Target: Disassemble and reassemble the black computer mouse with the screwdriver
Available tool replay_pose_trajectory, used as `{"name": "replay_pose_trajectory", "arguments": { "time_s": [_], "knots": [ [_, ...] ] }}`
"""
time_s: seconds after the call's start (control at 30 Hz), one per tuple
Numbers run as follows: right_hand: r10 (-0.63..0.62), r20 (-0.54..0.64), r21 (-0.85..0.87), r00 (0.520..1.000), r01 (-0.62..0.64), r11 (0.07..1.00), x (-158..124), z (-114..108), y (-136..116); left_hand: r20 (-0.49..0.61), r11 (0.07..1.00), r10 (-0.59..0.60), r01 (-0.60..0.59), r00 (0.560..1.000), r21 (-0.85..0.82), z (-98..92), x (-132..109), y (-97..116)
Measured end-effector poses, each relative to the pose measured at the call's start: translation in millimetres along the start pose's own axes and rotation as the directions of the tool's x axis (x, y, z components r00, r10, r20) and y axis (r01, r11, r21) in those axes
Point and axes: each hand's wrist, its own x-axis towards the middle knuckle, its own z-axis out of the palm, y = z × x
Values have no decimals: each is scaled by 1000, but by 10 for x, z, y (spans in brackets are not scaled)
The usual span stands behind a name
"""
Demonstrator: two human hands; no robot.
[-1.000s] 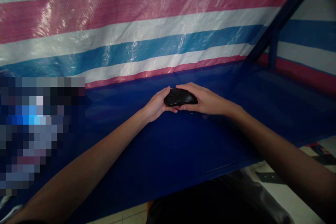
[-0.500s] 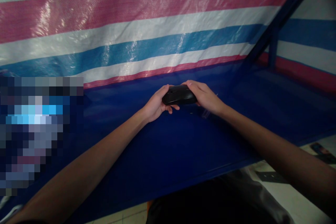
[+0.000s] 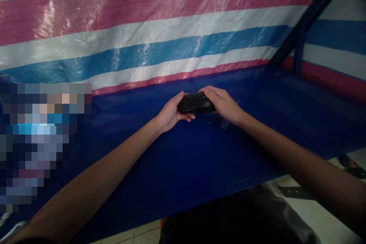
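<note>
A black computer mouse (image 3: pixel 196 103) is held up between my two hands, just above the blue tabletop (image 3: pixel 183 160). My left hand (image 3: pixel 171 114) grips its left end, thumb on top and fingers curled underneath. At the right end, my right hand (image 3: pixel 219 101) closes on it with the thumb along the upper edge; most of its fingers are hidden behind the mouse. A small, clear, faint-edged piece (image 3: pixel 225 123) lies on the blue surface below my right wrist, too dim to make out.
Behind the table hangs a striped plastic sheet (image 3: pixel 160 53) in red, white and blue. A dark slanted post (image 3: pixel 297 30) stands at the right. The left side holds a pixelated area. Pale tiled floor (image 3: pixel 145 232) shows below the table's near edge.
Almost nothing differs. The mouse stays in both hands at nearly the same spot, and the fingers of my left hand under it have shifted slightly.
</note>
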Motion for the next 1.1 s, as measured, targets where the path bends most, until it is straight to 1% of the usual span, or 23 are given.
{"name": "replay_pose_trajectory", "arguments": {
  "time_s": [0.23, 0.37, 0.57, 0.63, 1.1],
  "knots": [
    [-47, 10, -44, 999, 48, 998, -15, 3, -28, -72, 1000, -4, 4, 997, 3, 23, -4, 5],
    [-94, 45, -121, 995, 99, 988, -13, -3, -25, -95, 1000, 3, -1, 995, 26, 29, -4, 3],
    [-33, 182, -256, 983, 79, 963, -11, -20, 10, -98, 999, -2, 7, 995, 54, 20, 2, 3],
    [-13, 210, -279, 978, 73, 958, -15, -28, 15, -93, 998, 3, 3, 996, 64, 17, 3, -3],
    [-17, 241, -312, 970, 94, 945, -11, -52, 28, -82, 995, 63, -56, 995, 81, 15, 4, -30]
  ]
}}
